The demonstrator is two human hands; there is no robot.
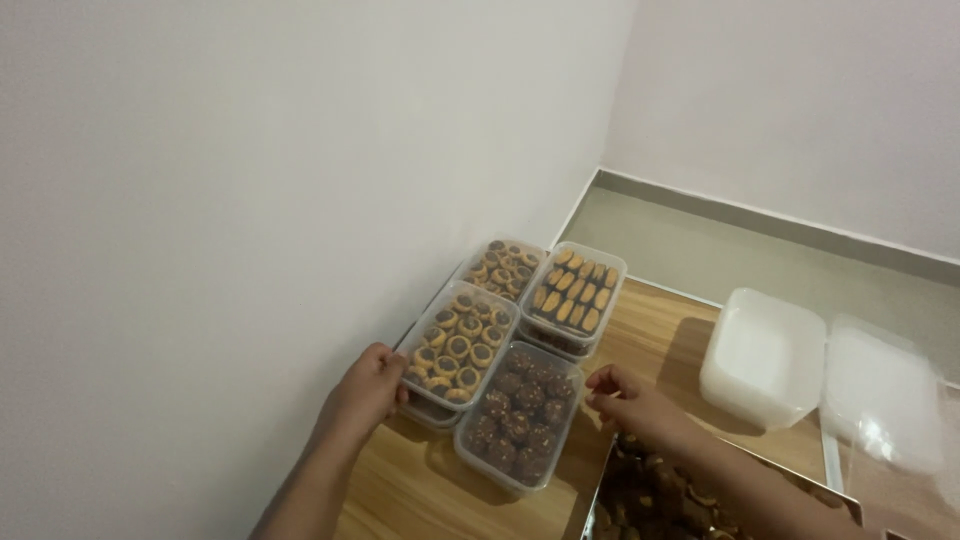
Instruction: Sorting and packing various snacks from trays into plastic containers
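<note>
I look down from the head camera at a wooden table [430, 495] pushed against a white wall. My left hand [368, 388] reaches forward from the lower left, forearm angled up toward the wall, fingers curled around the near corner of a clear tub of ring-shaped cookies [459, 345], clamped on its edge. That tub sits stacked atop another, just beside the wall. My right hand [628, 398] comes in from the lower right, wrist bent, fingers loosely apart and holding nothing, fingertips touching the right rim of a clear tub of dark chocolate cookies [519, 415]. Behind these stand two further tubs: one of round cookies [503, 267], one of oval cookies [573, 295]. A metal tray of cookies [650, 500] lies under my right forearm. Empty white containers [764, 357] rest farther right.
</note>
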